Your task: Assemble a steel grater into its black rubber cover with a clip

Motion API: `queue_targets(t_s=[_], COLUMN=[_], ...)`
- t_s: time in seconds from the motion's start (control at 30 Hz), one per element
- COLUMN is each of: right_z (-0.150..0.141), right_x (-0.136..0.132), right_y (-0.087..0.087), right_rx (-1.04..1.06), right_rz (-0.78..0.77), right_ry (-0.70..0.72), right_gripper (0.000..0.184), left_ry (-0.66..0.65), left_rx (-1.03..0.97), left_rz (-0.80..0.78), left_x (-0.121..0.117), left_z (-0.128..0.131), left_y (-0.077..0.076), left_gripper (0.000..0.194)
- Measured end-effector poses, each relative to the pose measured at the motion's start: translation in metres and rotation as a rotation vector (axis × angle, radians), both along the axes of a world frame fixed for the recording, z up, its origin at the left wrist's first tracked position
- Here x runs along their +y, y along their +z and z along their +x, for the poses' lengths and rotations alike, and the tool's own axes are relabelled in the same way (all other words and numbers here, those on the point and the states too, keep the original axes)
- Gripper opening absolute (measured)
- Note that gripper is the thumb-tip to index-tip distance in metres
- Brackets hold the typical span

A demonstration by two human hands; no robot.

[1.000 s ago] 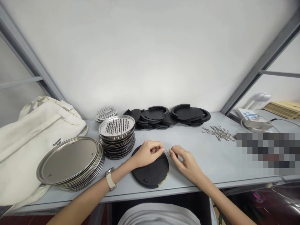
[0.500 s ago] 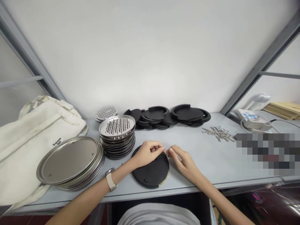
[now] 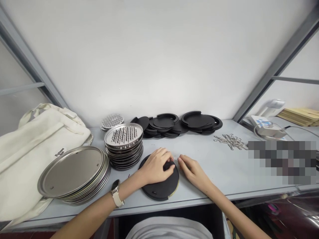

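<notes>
A black round disc (image 3: 159, 189) with a yellow line along part of its right edge lies flat on the grey table. My left hand (image 3: 156, 165) rests on it, fingers curled over its far side and thumb bent on top; the fingertips' exact contact is partly hidden. Just off the disc's right edge, my right hand (image 3: 190, 171) pinches a small metal wire clip (image 3: 175, 158) between thumb and forefinger. The clip's free end points toward my left fingertips.
Round grater plates (image 3: 124, 135) are stacked left of the disc, beside a pile of larger metal plates (image 3: 74, 169). Black rings and discs (image 3: 163, 122) lie along the wall. Wire clips (image 3: 231, 141) form a heap at right. A cream bag (image 3: 37, 149) lies far left.
My left fingers have let go of the clip and now curl lower over the disc, with the thumb farther down. My right hand still pinches the clip, beside the disc's edge.
</notes>
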State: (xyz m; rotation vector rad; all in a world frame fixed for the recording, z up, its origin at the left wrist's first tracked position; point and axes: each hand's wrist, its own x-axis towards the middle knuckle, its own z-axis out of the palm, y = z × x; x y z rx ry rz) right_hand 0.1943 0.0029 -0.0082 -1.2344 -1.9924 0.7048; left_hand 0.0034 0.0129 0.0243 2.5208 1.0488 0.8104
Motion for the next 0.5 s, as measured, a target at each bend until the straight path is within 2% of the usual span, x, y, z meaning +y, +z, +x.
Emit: queue_targets(t_s=[0.13, 0.33, 0.5], right_z=[-0.0028, -0.0021, -0.0016], right_x=[-0.0002, -0.0002, -0.0004], right_y=[-0.0026, -0.0036, -0.0043], right_rx=[-0.086, -0.175, -0.193], right_rz=[0.059, 0.104, 0.107], right_ry=[0.008, 0.078, 0.094], right_gripper=[0.029, 0.032, 0.032], left_ry=[-0.016, -0.186, -0.191], left_rx=[0.084, 0.122, 0.119], left_rz=[0.039, 0.047, 0.048], left_x=[0.0007, 0.0069, 0.0063], left_z=[-0.0029, -0.0068, -0.0055], left_y=[0.0005, -0.0036, -0.0050], left_gripper=[0.022, 0.023, 0.020])
